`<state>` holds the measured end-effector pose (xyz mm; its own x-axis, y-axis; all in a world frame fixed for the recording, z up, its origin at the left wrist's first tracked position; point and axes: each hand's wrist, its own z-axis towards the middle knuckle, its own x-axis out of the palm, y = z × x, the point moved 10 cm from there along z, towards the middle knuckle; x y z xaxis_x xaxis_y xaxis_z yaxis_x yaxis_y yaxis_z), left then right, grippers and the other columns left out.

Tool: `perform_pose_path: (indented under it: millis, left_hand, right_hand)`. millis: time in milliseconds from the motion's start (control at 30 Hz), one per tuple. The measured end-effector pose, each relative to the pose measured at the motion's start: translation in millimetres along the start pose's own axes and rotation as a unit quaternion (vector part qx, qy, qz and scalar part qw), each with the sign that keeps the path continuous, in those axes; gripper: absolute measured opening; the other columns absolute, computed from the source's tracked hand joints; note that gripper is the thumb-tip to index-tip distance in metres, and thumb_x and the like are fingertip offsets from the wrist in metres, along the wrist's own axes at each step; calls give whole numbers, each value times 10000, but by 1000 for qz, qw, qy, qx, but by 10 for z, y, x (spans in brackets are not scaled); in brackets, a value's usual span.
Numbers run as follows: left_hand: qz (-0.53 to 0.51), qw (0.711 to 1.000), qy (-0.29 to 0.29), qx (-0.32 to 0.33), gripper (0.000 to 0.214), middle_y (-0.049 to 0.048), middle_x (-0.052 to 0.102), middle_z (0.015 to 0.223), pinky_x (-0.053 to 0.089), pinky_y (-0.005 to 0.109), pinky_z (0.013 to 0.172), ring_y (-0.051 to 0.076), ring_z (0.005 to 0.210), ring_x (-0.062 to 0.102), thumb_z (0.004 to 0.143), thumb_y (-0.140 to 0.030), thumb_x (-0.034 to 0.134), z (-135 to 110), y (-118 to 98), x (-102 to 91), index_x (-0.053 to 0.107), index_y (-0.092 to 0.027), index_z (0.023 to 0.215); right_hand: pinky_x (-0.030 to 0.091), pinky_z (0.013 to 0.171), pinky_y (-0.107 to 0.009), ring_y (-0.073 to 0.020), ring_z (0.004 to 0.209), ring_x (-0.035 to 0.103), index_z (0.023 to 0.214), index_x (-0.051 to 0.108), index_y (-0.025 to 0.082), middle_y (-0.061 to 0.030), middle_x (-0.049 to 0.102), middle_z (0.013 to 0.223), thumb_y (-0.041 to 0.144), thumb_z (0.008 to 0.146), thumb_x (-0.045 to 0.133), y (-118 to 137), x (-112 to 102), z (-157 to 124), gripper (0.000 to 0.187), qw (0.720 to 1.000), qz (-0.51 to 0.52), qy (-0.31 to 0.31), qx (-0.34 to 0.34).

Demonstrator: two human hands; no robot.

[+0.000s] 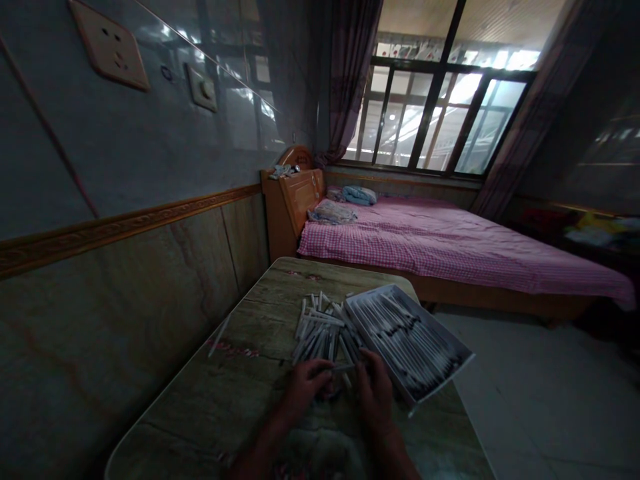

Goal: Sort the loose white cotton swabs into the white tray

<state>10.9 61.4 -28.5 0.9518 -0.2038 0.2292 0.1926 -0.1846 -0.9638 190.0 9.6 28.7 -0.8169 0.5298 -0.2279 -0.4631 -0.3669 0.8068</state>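
Note:
My left hand (pixel 309 381) and my right hand (pixel 374 387) face each other low over the table, both closed. Between their fingertips a slim, pale pen (pixel 343 367) lies nearly level, gripped at both ends. Just beyond them spreads a loose pile of similar white pens (pixel 320 333), pointing in mixed directions. To the right of the pile, a shallow white box (pixel 444 383) sits at a slant, filled with rows of pens that have dark ends. The dim light hides finer details of the pen.
The wood-patterned table (pixel 210 407) has a single pale stick (pixel 219 335) near its left edge. Past the far edge is a bed (pixel 450 247) with a pink checked sheet and a wooden headboard (pixel 295 200). A tiled wall (pixel 150 320) runs along the left.

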Motion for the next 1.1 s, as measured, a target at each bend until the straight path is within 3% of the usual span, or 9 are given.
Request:
perform_pose_path:
  millis: [100, 267, 467, 633, 733, 933, 1100]
  left_hand:
    - [3, 1000, 5, 2, 182, 19, 693, 562, 454, 238, 435, 165, 451, 619, 635, -270, 788, -10, -12, 15, 750, -174, 785]
    - [1, 1000, -15, -1, 218, 13, 675, 558, 452, 233, 415, 159, 432, 615, 650, -311, 780, -6, 4, -42, 732, -153, 792]
    - [-30, 999, -29, 13, 305, 1, 671, 577, 450, 221, 419, 143, 450, 609, 630, -389, 806, -3, -54, -81, 696, -154, 791]
    - [-141, 985, -99, 11, 480, -32, 655, 569, 457, 209, 440, 121, 466, 595, 525, -512, 858, 32, -42, -269, 640, -170, 783]
    - [-164, 980, -109, -5, 533, -33, 655, 575, 475, 214, 464, 118, 480, 604, 466, -525, 884, 44, -6, -300, 655, -158, 777]
    - [-151, 982, -112, -14, 544, 21, 717, 644, 496, 229, 491, 176, 587, 686, 440, -523, 894, 20, -19, -286, 690, -146, 776]
    - [-129, 985, -117, -10, 526, 31, 719, 616, 472, 212, 470, 178, 581, 691, 472, -545, 876, 15, -33, -310, 696, -139, 755]
  right_hand:
    - [530, 687, -286, -176, 774, 650, 1101, 625, 197, -51, 700, 916, 363, 916, 517, -13, -4, -12, 271, 1000, 3, -3, 7]
    - [538, 746, -296, -190, 850, 669, 1058, 662, 185, -73, 720, 955, 404, 945, 467, -5, 8, -5, 314, 999, 28, 17, 22]
    - [538, 624, -251, -164, 688, 665, 1006, 700, 171, -50, 727, 822, 416, 926, 487, -52, 40, 45, 335, 997, 37, 46, 51]
    - [554, 676, -248, -171, 760, 699, 1020, 686, 191, -52, 736, 869, 380, 919, 511, -20, 198, -13, 276, 991, 62, 104, 55]
    - [554, 712, -253, -169, 805, 697, 1061, 637, 200, -53, 721, 927, 393, 919, 515, -48, 222, -27, 269, 989, 75, 102, 72]
    - [511, 634, -249, -166, 696, 653, 902, 584, 220, -20, 671, 772, 446, 918, 468, -153, 171, 19, 255, 989, 16, 93, 117]
    - [443, 569, -239, -151, 593, 601, 827, 544, 235, 12, 613, 663, 417, 934, 417, -58, 168, 34, 247, 990, -47, 115, 71]
